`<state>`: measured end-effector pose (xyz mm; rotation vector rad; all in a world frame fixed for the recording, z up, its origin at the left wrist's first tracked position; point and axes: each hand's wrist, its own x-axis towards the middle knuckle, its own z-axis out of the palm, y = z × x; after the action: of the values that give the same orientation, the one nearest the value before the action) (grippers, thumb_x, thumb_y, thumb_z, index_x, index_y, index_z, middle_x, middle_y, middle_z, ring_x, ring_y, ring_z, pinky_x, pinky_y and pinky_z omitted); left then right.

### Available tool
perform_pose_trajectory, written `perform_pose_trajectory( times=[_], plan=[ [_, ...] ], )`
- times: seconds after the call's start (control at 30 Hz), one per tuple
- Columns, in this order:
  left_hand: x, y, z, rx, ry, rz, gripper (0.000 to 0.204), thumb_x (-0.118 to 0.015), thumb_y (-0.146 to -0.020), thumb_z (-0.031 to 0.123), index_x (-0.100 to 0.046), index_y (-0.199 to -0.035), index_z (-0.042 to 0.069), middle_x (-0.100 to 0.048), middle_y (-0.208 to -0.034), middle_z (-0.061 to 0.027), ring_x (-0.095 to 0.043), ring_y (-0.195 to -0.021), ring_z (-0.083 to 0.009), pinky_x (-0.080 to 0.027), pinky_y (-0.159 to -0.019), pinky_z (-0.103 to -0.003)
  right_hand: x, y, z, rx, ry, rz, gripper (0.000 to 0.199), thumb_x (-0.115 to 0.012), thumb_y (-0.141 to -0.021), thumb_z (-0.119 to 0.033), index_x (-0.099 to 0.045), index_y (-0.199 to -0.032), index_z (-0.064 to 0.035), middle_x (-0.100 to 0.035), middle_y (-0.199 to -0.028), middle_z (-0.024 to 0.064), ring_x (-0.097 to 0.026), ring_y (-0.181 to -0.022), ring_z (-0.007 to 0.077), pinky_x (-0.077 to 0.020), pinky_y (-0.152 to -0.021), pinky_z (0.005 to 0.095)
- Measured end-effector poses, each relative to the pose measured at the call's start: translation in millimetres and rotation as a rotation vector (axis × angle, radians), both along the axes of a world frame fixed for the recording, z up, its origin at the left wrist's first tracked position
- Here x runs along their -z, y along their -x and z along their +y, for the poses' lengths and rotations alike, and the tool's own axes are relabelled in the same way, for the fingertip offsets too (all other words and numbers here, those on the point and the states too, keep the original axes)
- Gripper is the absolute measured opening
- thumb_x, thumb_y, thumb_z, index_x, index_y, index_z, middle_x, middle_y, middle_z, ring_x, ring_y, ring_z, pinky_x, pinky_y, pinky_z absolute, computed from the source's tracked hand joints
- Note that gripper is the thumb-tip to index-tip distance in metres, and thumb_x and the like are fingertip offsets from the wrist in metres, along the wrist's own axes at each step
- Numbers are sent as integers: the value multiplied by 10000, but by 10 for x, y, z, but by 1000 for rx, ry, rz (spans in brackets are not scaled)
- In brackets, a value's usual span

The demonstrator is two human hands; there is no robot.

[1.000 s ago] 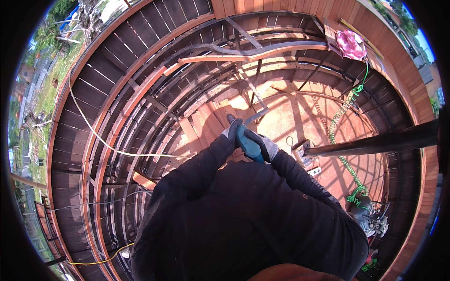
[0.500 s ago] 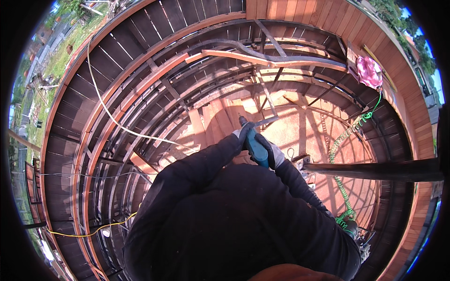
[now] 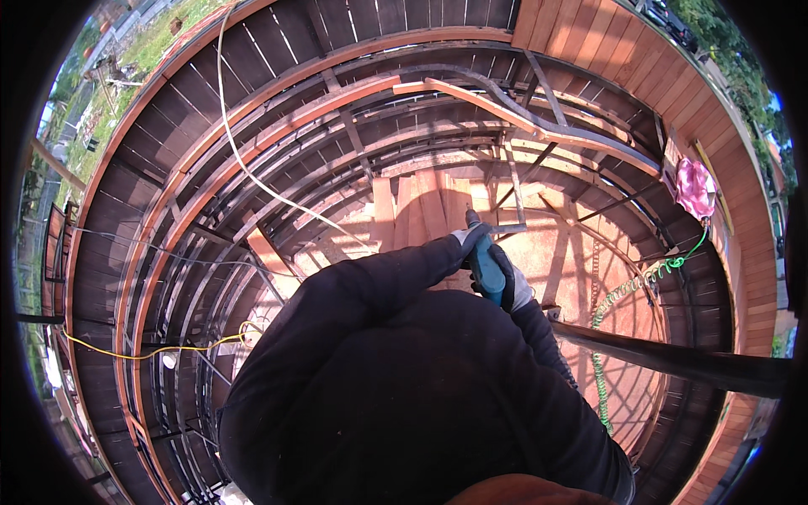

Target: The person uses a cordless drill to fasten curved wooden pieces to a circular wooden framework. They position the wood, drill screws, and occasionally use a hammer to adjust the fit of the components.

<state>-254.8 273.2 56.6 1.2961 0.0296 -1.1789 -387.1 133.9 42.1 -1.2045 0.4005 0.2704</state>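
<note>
Both my gloved hands are closed around a teal, long-bodied power tool [image 3: 488,271], held out in front of my chest. Its narrow tip points away from me; the exact kind of tool cannot be made out. My left hand [image 3: 465,239] wraps the front part, just behind the tip. Farther back along the body, my right hand [image 3: 515,284] grips from the right side, its fingers partly hidden. A thin grey metal bar [image 3: 509,228] shows just right of the tool's front. Reddish wooden boards [image 3: 410,215] lie below and beyond the tip.
A curved slatted wall [image 3: 168,114] with stepped metal and wood rails surrounds me. At right, a dark beam [image 3: 673,358] juts inward. A green coiled hose [image 3: 621,293] runs below a pink cloth [image 3: 696,189]. A pale cable [image 3: 240,160] and yellow cord [image 3: 143,357] hang at left.
My view has turned, so the surroundings have shifted and tilted in the picture. My hands and the tool appear slightly farther right and lower, with the same two-handed grip.
</note>
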Motion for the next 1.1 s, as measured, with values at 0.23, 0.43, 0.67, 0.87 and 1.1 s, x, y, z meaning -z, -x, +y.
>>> perform_pose_trajectory(
  times=[0.23, 0.43, 0.67, 0.87, 1.1],
  plan=[
    [124, 20, -72, -61, 16, 50, 619, -567, -852, 593, -610, -1153, 54, -645, -1015, -148, -636, -861, -273, -514, -788, -397, 8, 30, -22, -71, 176, -85, 795, -762, -754, -324, -394, -1392, -27, -540, -1295, 265, -556, -1181, 391, -475, -955, 420],
    [227, 4, -41, -97, -14, 79, 636, -580, -846, 588, -600, -1154, 32, -648, -1011, -146, -649, -853, -276, -529, -772, -388, -206, 59, 71, -77, 362, -201, 777, -755, -754, -321, -407, -1377, -15, -545, -1289, 255, -573, -1149, 394, -489, -930, 422],
    [172, -39, -101, -39, -31, 169, 630, -562, -881, 564, -540, -1241, 47, -596, -1147, -152, -600, -1015, -262, -485, -889, -364, 168, 62, -73, -113, 388, -243, 767, -771, -747, -272, -394, -1385, -73, -553, -1276, 241, -593, -1108, 409, -502, -901, 428],
    [375, -126, -135, -32, 9, 188, 605, -574, -872, 559, -553, -1190, 44, -599, -1073, -146, -594, -960, -271, -488, -870, -389, -192, 70, -12, -157, 907, -476, 815, -807, -714, -246, -392, -1403, -110, -556, -1269, 231, -608, -1081, 380, -511, -892, 413],
    [382, -161, -201, -12, 124, 217, 500, -573, -897, 508, -543, -1144, 75, -594, -1002, -123, -595, -917, -263, -502, -836, -394, -38, 106, -84, -93, 882, -539, 824, -809, -727, -107, -382, -1431, -118, -571, -1229, 205, -620, -1054, 300, -511, -893, 386]
  ],
)
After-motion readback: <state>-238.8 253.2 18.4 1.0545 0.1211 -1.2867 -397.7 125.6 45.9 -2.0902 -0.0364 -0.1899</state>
